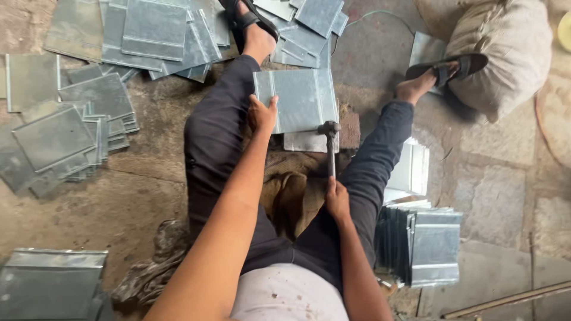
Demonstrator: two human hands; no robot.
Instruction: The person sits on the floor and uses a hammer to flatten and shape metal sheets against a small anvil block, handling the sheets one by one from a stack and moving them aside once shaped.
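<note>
A grey metal sheet (297,100) with folded edges lies flat between the legs, on a block. The hammer (330,145) — dark head, thin handle — stands with its head on the sheet's near right corner.

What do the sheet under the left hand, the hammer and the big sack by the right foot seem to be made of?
The sheet held by the left hand looks like thin galvanised steel: dull grey sheen, folded edges. The hammer in the right hand seems all metal, with a dark head and a slim grey shaft. The sack looks like coarse woven cloth, beige and creased.
</note>
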